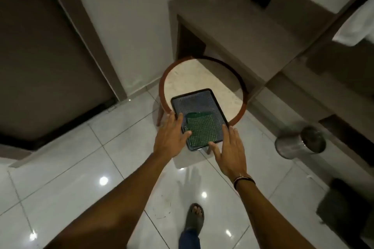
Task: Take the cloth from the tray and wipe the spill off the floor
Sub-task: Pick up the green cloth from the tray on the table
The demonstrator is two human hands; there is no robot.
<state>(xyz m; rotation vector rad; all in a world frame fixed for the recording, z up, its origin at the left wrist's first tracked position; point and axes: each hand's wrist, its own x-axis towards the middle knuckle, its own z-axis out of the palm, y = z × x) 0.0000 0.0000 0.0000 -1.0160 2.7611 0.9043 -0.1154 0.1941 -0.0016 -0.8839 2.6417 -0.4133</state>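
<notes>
Green waffle-weave cloth [200, 130] lies flat at the near end of the black tray [197, 97] on the round stool [202, 79]. Both hands are spread, empty: left hand [172, 137] touching its left edge, right hand [229, 151] alongside.

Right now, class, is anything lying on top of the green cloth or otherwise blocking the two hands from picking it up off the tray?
Nothing visible blocks it. The green cloth lies uncovered at the near end of the black tray on the round stool. The left hand already has its thumb at the cloth's left edge; the right hand is open at its right corner.
</notes>
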